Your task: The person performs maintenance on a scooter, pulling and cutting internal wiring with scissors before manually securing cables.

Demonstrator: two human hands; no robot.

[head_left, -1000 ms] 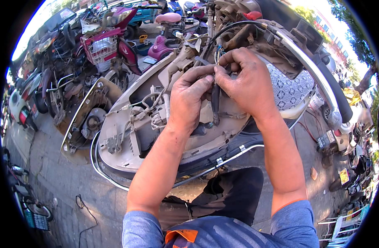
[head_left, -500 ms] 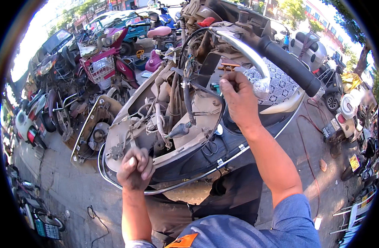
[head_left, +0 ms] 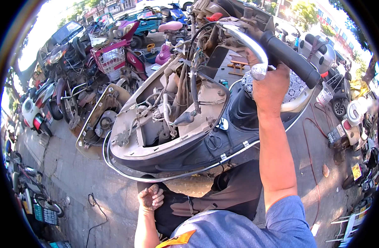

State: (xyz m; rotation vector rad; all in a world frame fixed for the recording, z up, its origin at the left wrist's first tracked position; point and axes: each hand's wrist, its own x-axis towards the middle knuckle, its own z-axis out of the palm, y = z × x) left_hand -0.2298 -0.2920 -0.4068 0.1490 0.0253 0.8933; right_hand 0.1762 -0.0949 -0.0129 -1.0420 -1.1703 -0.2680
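A partly stripped scooter body (head_left: 135, 155) stands before me, its tan inner shell open. Wiring and hoses (head_left: 166, 111) hang loose inside it. Above the patterned covering (head_left: 296, 87) curves a chrome handlebar tube (head_left: 250, 41), with a black grip (head_left: 290, 58) beside it. My right hand (head_left: 271, 91) reaches up beneath the tube's wrapped end, which overlaps it. One finger shows left of the tube; the others are largely hidden, so what they hold cannot be seen. Close to my lap, my left hand (head_left: 151, 197) is curled closed, palm up, its inside hidden.
A detached tan panel (head_left: 84, 138) lies left of the scooter. Beyond it are a white basket (head_left: 111, 60) and several scooters. A small brown bench (head_left: 238, 66) stands behind the body. A red cable (head_left: 308, 144) runs along the ground at right, near a stone (head_left: 325, 170).
My left hand has left the shell's near-left edge and drawn back toward my lap. My right hand has moved right, from beside the wiring to under the handlebar end.
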